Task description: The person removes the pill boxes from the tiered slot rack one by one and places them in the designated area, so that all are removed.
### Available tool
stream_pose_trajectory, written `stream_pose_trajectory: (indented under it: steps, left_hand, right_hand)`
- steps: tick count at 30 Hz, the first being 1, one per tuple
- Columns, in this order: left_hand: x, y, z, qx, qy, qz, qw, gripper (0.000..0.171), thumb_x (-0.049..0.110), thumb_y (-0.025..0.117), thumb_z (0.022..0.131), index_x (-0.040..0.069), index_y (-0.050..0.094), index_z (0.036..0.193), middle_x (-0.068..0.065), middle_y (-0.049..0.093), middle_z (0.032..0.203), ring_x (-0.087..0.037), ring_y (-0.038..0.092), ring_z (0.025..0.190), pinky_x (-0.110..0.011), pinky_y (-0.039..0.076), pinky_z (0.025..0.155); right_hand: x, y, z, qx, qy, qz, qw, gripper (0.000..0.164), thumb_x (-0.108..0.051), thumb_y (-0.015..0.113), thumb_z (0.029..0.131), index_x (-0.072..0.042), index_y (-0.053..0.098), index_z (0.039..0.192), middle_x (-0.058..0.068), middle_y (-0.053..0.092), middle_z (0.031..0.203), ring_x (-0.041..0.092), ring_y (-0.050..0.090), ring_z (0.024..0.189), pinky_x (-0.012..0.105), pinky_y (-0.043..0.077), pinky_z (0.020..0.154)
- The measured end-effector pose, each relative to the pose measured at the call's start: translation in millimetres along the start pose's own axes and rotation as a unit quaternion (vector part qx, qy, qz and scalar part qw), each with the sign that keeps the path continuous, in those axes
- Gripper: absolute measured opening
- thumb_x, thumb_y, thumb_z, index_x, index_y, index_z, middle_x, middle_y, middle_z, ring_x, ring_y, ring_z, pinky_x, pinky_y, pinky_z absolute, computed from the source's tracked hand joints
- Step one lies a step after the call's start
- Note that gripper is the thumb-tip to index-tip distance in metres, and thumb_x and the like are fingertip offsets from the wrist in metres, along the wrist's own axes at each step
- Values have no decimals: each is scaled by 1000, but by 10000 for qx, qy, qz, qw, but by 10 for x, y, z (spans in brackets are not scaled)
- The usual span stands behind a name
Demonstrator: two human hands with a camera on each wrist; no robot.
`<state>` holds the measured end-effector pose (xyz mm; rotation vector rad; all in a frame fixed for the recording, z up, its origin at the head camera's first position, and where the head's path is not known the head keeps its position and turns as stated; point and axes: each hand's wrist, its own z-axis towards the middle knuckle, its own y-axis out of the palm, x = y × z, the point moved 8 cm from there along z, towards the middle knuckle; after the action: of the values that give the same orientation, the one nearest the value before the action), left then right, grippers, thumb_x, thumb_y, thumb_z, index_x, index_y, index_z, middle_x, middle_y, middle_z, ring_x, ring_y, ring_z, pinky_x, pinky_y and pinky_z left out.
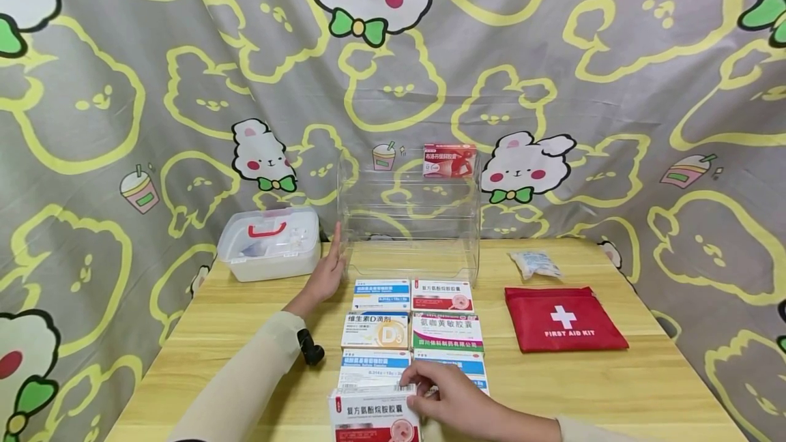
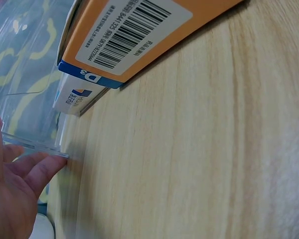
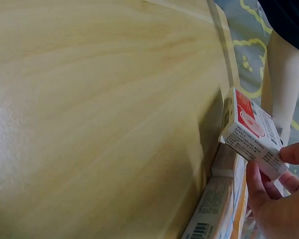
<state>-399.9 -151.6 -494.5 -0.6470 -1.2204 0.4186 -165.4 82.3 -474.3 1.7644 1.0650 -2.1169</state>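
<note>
My right hand (image 1: 451, 398) pinches a red-and-white medicine box (image 1: 374, 415) by its right end, thumb on one face and fingers behind. The right wrist view shows the same box (image 3: 254, 132) tilted and raised at the table's near edge. My left hand (image 1: 328, 271) reaches forward, its fingers straight against the left side of a clear stepped acrylic rack (image 1: 405, 258). In the left wrist view the fingertips touch the rack's bottom edge. On the rack's top tier, at the right, stands a red medicine box (image 1: 449, 160).
Medicine boxes lie in two columns before the rack, among them a vitamin D box (image 1: 374, 330) and a green-and-purple one (image 1: 448, 333). A white lidded case (image 1: 270, 244) sits at left. At right are a red first aid pouch (image 1: 565, 319) and a small clear packet (image 1: 535, 264).
</note>
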Motion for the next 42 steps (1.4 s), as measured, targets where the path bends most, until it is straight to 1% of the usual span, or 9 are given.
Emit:
stream_pose_trajectory:
  steps: [7, 14, 18, 22, 26, 31, 35, 36, 42]
  left_hand:
    - [14, -5, 8, -1, 19, -51, 10000, 80, 15, 35, 112, 47, -21, 160, -21, 20, 168, -16, 31, 47, -39, 40, 55]
    - [31, -12, 14, 23, 53, -50, 10000, 81, 15, 37, 112, 47, -21, 159, -20, 21, 169, -15, 29, 46, -37, 37, 51]
    - [36, -11, 20, 14, 58, -19, 10000, 81, 14, 37, 113, 46, -21, 160, -17, 18, 170, -15, 28, 47, -38, 36, 54]
    - [41, -10, 26, 12, 70, 4, 10000, 82, 13, 37, 112, 45, -21, 160, -16, 17, 171, -16, 27, 47, -38, 36, 53]
    - [47, -7, 24, 6, 55, 51, 10000, 82, 13, 37, 112, 45, -22, 160, -15, 16, 171, -16, 28, 47, -39, 36, 55]
    - [47, -6, 13, 2, 58, 53, 10000, 81, 13, 38, 112, 42, -21, 161, -16, 16, 171, -18, 32, 50, -41, 40, 63]
    - [35, -3, 8, -6, 35, 15, 10000, 81, 14, 37, 112, 43, -21, 160, -17, 16, 171, -25, 38, 54, -47, 43, 69]
    - [33, -4, 6, 10, 20, 38, 10000, 81, 14, 37, 112, 44, -21, 160, -16, 16, 171, -28, 46, 59, -49, 47, 74]
    - [5, 5, 3, -23, -50, -29, 10000, 81, 15, 36, 112, 48, -21, 159, -14, 14, 171, -42, 59, 84, -56, 44, 95]
  right_hand:
    - [21, 49, -9, 38, 15, -32, 10000, 18, -19, 69, 100, -19, 72, 118, -13, 64, 95, 0, 59, 83, 21, 56, 73]
    - [85, 104, -28, -130, 309, -86, 9994, 26, -20, 76, 95, -20, 68, 119, -11, 57, 93, 0, 56, 77, 19, 54, 69]
    - [74, 112, -39, -103, 287, -806, 9963, 25, -27, 75, 96, -25, 67, 120, -15, 56, 97, -1, 55, 81, 19, 53, 73]
    - [57, 104, -53, -19, 308, -1655, 9857, 27, -38, 73, 97, -31, 66, 122, -18, 57, 109, -1, 53, 91, 21, 53, 80]
    - [43, 104, -64, 11, 203, -2137, 9767, 29, -40, 72, 97, -28, 69, 124, -13, 59, 120, 0, 53, 101, 25, 55, 86]
    - [48, 120, -50, 18, -32, -2543, 9671, 30, -41, 70, 98, -26, 70, 124, -11, 60, 124, 3, 54, 109, 29, 54, 90]
    - [60, 141, -28, -72, -150, -2550, 9668, 29, -42, 69, 99, -28, 70, 124, -14, 61, 122, 2, 53, 109, 29, 53, 91]
    - [59, 147, -25, -100, -204, -2540, 9669, 29, -43, 69, 99, -28, 70, 124, -15, 61, 121, 2, 53, 109, 29, 53, 91]
    - [33, 169, -27, -156, -567, -2495, 9666, 28, -43, 67, 100, -27, 71, 122, -17, 62, 116, 1, 51, 106, 27, 50, 87]
